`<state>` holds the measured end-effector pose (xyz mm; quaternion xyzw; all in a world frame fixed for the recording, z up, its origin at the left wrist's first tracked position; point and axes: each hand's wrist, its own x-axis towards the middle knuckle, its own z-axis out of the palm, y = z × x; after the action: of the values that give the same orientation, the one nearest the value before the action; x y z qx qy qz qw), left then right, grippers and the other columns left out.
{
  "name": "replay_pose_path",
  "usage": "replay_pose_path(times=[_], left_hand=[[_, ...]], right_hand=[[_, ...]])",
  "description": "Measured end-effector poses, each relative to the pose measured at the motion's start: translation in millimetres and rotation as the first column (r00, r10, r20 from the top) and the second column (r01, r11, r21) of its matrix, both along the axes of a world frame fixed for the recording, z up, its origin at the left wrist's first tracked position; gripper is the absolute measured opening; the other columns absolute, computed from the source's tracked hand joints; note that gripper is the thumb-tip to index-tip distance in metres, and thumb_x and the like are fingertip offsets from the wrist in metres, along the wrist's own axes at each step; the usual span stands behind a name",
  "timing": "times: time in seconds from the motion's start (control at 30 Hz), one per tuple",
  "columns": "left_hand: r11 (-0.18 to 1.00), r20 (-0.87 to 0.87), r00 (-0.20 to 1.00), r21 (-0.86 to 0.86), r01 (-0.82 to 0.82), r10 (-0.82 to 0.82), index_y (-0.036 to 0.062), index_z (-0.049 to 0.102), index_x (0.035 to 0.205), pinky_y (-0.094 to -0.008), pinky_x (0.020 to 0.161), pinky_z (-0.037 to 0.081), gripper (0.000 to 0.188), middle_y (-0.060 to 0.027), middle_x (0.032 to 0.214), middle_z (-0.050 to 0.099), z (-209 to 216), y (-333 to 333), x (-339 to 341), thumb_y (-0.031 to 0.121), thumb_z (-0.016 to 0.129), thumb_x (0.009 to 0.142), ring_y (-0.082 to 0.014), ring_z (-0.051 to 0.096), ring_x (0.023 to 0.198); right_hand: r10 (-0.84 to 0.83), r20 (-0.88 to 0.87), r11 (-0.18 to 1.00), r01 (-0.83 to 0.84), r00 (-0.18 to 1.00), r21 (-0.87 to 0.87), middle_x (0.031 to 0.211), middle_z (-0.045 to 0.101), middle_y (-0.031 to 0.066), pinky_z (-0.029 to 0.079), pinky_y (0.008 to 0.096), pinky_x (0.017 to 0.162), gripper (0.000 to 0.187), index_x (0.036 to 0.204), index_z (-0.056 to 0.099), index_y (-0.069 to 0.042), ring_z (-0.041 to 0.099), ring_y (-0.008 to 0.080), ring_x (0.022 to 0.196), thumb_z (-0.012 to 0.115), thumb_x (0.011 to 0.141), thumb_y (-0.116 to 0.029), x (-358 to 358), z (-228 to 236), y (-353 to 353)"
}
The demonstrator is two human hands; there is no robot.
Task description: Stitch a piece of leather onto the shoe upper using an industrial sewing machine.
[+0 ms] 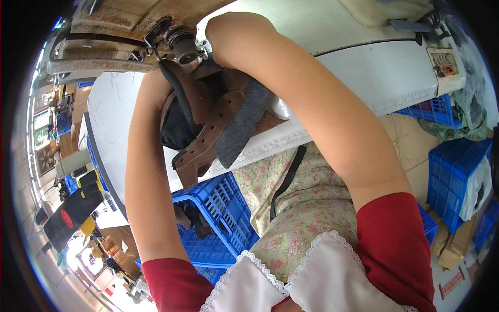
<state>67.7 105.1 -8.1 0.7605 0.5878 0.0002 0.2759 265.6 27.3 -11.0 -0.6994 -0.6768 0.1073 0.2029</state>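
A brown leather shoe upper (pixel 206 136) with punched eyelet holes and dark lining hangs below the sewing machine head (pixel 184 49). A grey felt-like flap (pixel 243 122) hangs from it over the table edge. On its left side my left hand (pixel 156 86) grips the upper, fingers mostly hidden behind the leather and lining. My right hand (pixel 228 36) bends down over the upper's far right side, close to the round metal part of the machine. Its fingers are out of sight behind the wrist and leather. The stitching point itself is hidden.
The white machine table (pixel 364 78) has a ruler scale along its front edge. Below it, a blue plastic crate (pixel 221 208) holds dark pieces, near my floral apron (pixel 306 208). More blue crates (pixel 452 177) stand at the right, with cardboard (pixel 460 242) beside them.
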Motion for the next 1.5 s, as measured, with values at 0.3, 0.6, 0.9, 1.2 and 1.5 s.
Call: replay_pose_path(times=[0.3, 0.6, 0.9, 1.2, 1.5], left_hand=[[1.000, 0.104, 0.994, -0.002, -0.015, 0.015, 0.0012, 0.073, 0.104, -0.0344, 0.079, 0.052, 0.026, -0.0097, 0.099, 0.070, -20.5, 15.9, -21.1, 0.023, 0.073, 0.089, -0.0171, 0.064, 0.088], [0.996, 0.068, 0.997, 0.081, 0.026, -0.032, -0.0018, 0.066, 0.109, -0.0355, 0.076, 0.053, 0.039, -0.0138, 0.100, 0.069, -10.8, 3.2, -0.3, 0.023, 0.080, 0.082, -0.0200, 0.065, 0.087], [0.999, 0.038, 0.999, 0.044, 0.003, -0.005, -0.0017, 0.068, 0.105, -0.0350, 0.075, 0.053, 0.035, -0.0113, 0.097, 0.070, -12.9, 8.1, -5.4, 0.023, 0.079, 0.083, -0.0187, 0.065, 0.083], [1.000, 0.144, 0.989, 0.014, -0.020, 0.018, -0.0008, 0.069, 0.102, -0.0346, 0.073, 0.052, 0.032, -0.0105, 0.095, 0.071, -15.6, 8.9, -10.8, 0.025, 0.077, 0.085, -0.0177, 0.065, 0.081], [0.994, 0.147, 0.989, -0.099, 0.045, -0.030, 0.0018, 0.070, 0.104, -0.0315, 0.078, 0.051, 0.051, -0.0112, 0.093, 0.070, 42.9, -27.2, 13.4, 0.046, 0.077, 0.079, -0.0199, 0.065, 0.090]], right_hand=[[0.022, 0.001, 0.997, -0.022, 1.000, 0.079, 0.082, 0.072, 0.0052, 0.055, 0.0381, 0.065, 0.013, 0.080, 0.076, -0.014, 0.070, 0.0251, 0.078, 0.070, 0.069, -0.020, -1.4, -5.6, 0.3], [0.018, -0.003, 0.994, -0.018, 1.000, 0.108, 0.082, 0.072, 0.0059, 0.055, 0.0389, 0.066, 0.013, 0.082, 0.075, -0.014, 0.070, 0.0264, 0.078, 0.069, 0.071, -0.018, 2.1, -8.1, 0.9], [0.023, -0.028, 0.996, -0.021, 0.999, 0.085, 0.084, 0.072, 0.0077, 0.055, 0.0392, 0.067, 0.015, 0.085, 0.076, -0.013, 0.071, 0.0269, 0.080, 0.069, 0.074, -0.020, 1.6, -3.4, -1.7], [0.010, -0.005, 1.000, -0.010, 1.000, -0.008, 0.084, 0.072, 0.0084, 0.056, 0.0383, 0.067, 0.015, 0.085, 0.076, -0.013, 0.071, 0.0268, 0.079, 0.068, 0.074, -0.018, 0.9, 2.1, -1.5], [-0.009, -0.056, 0.990, 0.016, 0.998, 0.138, 0.082, 0.073, 0.0084, 0.055, 0.0371, 0.063, 0.013, 0.081, 0.076, -0.013, 0.072, 0.0252, 0.078, 0.068, 0.072, -0.016, 0.5, -6.5, -3.4]])
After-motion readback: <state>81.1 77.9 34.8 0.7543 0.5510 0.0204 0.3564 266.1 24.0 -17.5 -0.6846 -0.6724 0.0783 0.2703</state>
